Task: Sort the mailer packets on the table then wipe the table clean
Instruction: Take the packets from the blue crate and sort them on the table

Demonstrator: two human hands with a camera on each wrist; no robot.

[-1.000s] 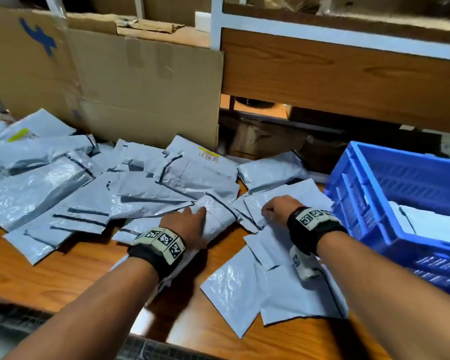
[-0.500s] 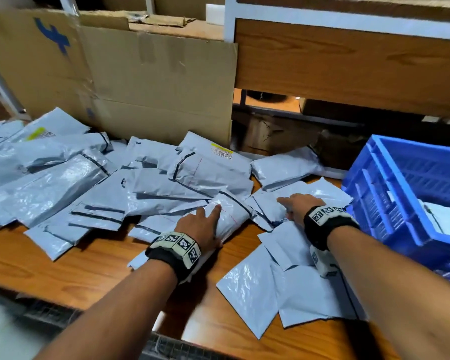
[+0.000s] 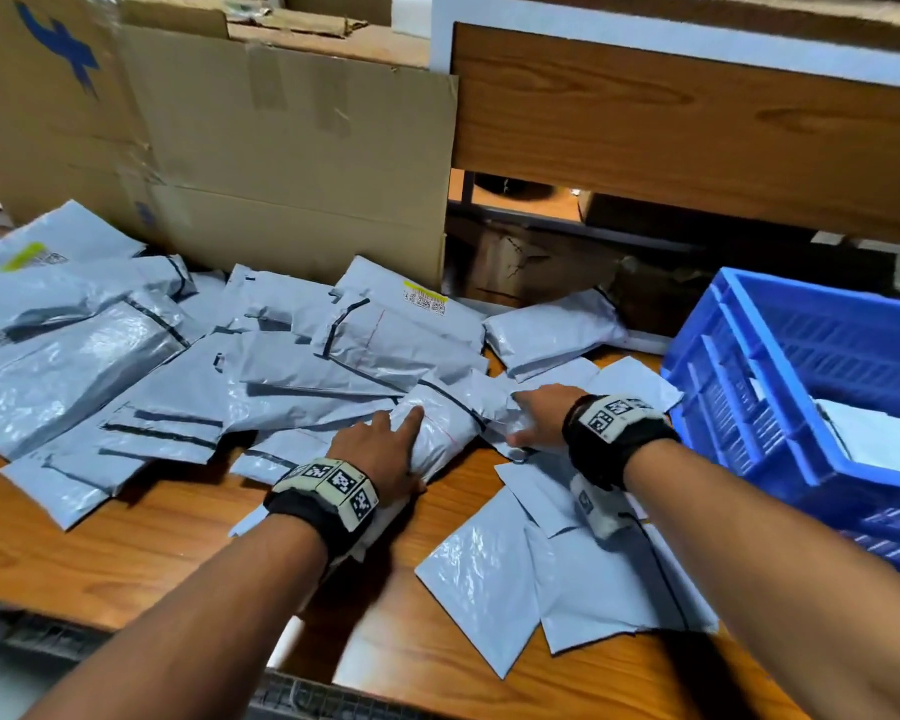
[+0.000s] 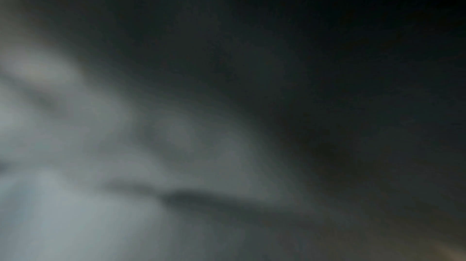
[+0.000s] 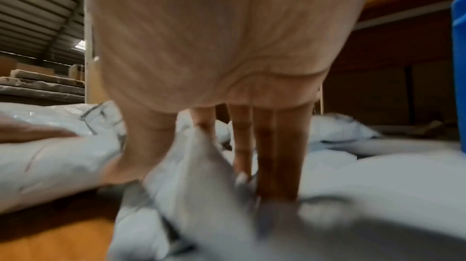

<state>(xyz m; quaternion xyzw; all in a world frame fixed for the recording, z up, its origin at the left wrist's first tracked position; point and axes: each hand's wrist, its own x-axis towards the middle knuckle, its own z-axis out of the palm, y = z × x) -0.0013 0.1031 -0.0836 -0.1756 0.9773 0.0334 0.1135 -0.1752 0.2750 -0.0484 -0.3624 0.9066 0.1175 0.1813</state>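
Note:
Several grey mailer packets [image 3: 302, 366] lie heaped across the wooden table [image 3: 100, 553]. My left hand [image 3: 391, 439] rests flat on a stuffed grey packet [image 3: 448, 423] at the heap's near edge, thumb pointing forward. Just right of it, my right hand [image 3: 526, 418] sits on flat packets [image 3: 593, 579]. In the right wrist view, the thumb and fingers of my right hand [image 5: 181, 177] pinch a raised fold of a thin grey mailer [image 5: 201, 151]. The left wrist view is dark and blurred.
A blue plastic crate [image 3: 723, 387] stands at the right with white packets [image 3: 879, 444] inside. Cardboard sheets [image 3: 292, 163] lean behind the heap. A wooden shelf board [image 3: 697, 122] hangs above the back edge, with a dark gap below it.
My right hand has reached forward and left from the flat packets and now pinches a fold of mailer. My left hand has stayed on the stuffed packet.

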